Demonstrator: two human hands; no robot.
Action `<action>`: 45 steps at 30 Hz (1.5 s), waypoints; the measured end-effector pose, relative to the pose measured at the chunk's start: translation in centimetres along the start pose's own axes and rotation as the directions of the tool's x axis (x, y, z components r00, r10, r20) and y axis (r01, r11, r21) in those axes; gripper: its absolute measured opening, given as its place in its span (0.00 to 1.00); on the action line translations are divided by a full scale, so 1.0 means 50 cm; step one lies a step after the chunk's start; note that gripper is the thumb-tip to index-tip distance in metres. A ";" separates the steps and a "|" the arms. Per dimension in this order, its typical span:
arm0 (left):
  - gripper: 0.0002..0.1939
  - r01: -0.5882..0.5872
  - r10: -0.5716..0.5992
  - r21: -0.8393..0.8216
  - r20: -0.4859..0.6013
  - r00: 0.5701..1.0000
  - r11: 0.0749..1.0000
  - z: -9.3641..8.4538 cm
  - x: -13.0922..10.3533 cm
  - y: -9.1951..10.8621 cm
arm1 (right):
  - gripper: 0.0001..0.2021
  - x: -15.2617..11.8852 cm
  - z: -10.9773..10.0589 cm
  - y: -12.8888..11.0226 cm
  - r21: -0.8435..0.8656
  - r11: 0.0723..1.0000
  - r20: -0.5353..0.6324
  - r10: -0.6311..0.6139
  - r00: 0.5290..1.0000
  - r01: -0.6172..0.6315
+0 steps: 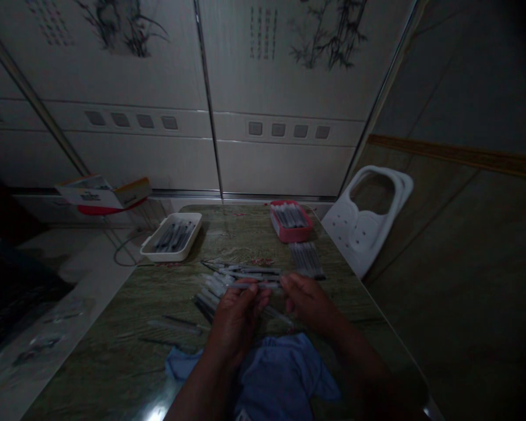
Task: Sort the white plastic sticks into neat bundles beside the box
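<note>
Both hands, left hand (236, 313) and right hand (304, 298), pinch one pen (256, 285) between their fingers mid-surface; probably mid-assembly, next aligning its ends squarely.

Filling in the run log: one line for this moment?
left hand: holds pen | right hand: same pen's other end | loose pens on table | blue cloth near

Dim room, low light. Pale wall panels (254, 88) at back with ink bamboo prints and rows of small square insets. Green marbled table (114, 351) in centre. White plastic chair (368, 222) leaning just right of table. Olive wall (464, 245) at right with wood trim. Light floor (70, 280) at left.
</note>
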State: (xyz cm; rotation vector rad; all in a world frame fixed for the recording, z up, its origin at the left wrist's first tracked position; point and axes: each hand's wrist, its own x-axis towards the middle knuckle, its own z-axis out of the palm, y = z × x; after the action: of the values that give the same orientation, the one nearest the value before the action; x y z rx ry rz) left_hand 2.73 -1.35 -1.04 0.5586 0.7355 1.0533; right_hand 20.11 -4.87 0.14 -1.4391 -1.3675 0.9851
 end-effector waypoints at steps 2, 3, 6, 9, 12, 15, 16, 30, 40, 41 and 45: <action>0.12 0.000 0.000 -0.005 -0.002 1.000 1.000 0.001 -0.001 0.000 | 0.22 0.000 -0.001 0.003 0.004 1.000 -0.020 -0.015 1.000 0.015; 0.12 -0.001 0.001 -0.008 -0.007 1.000 1.000 0.002 -0.001 0.001 | 0.21 -0.001 -0.001 0.004 0.005 1.000 -0.028 -0.031 0.999 0.031; 0.12 0.002 -0.003 -0.005 -0.006 1.000 1.000 0.003 -0.002 0.001 | 0.18 -0.003 -0.003 0.004 -0.009 0.998 -0.025 -0.066 0.997 0.066; 0.11 0.005 -0.005 -0.001 0.018 1.000 1.000 0.003 -0.004 0.001 | 0.21 -0.003 -0.003 0.007 -0.011 0.999 -0.007 -0.050 0.999 0.050; 0.11 0.008 -0.007 -0.009 0.026 1.000 1.000 0.002 -0.003 0.000 | 0.23 -0.001 -0.002 0.009 -0.008 1.000 0.001 -0.027 1.000 0.027; 0.11 0.009 -0.009 -0.022 0.012 1.000 1.000 -0.001 0.001 -0.002 | 0.21 -0.001 -0.001 0.006 0.004 0.999 0.012 -0.043 0.999 0.043; 0.11 0.006 -0.006 -0.027 0.007 1.000 1.000 -0.001 0.002 -0.003 | 0.20 -0.002 0.000 0.004 0.009 0.999 0.015 -0.050 0.999 0.050; 0.10 -0.005 0.006 -0.043 0.034 0.999 0.999 0.000 -0.001 0.006 | 0.25 0.000 -0.008 0.004 0.112 0.993 0.078 0.038 0.996 -0.047; 0.12 -0.022 0.022 0.010 0.061 0.998 1.000 0.001 -0.002 0.005 | 0.21 -0.002 0.013 0.011 0.136 0.988 0.017 0.068 0.998 -0.070; 0.13 -0.032 0.030 0.022 0.066 0.997 0.999 0.001 -0.002 0.005 | 0.22 0.000 0.015 0.014 0.163 0.982 0.016 0.098 0.995 -0.099; 0.16 -0.033 0.031 0.035 0.063 0.998 0.999 0.004 -0.004 0.007 | 0.23 0.004 0.017 0.018 0.216 0.964 0.024 0.151 0.988 -0.152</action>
State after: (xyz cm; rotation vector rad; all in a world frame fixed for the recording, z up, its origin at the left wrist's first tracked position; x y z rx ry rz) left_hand 2.62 -1.40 -0.62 0.6332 0.6936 1.0491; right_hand 19.59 -4.59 -0.95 -1.3893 -1.1276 1.2009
